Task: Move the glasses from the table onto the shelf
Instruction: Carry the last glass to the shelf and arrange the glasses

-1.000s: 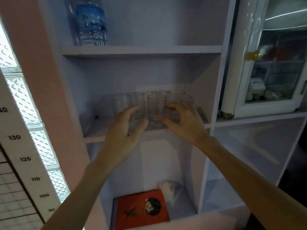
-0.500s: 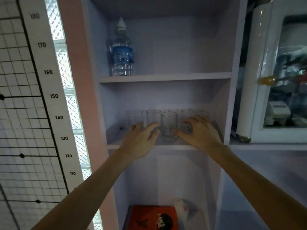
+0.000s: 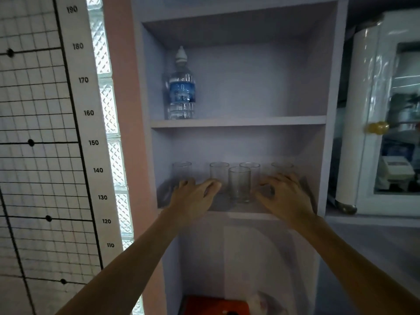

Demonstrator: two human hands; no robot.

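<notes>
Gripping nothing with the left hand (image 3: 195, 197): fingers loosely bent, low over the middle shelf (image 3: 238, 215), just in front of the glasses (image 3: 219, 175) at the left. Harder to judge the right hand (image 3: 285, 196): fingers curled downward just beside the front glass (image 3: 239, 187), no telling whether around anything. Five glasses in all, upright on that shelf, four in a back row and the front glass between the hands. One shelf up, at the left, an upright water bottle (image 3: 181, 87). Left of the unit, a height chart (image 3: 88, 112); right of it, a white cabinet (image 3: 359, 167).
</notes>
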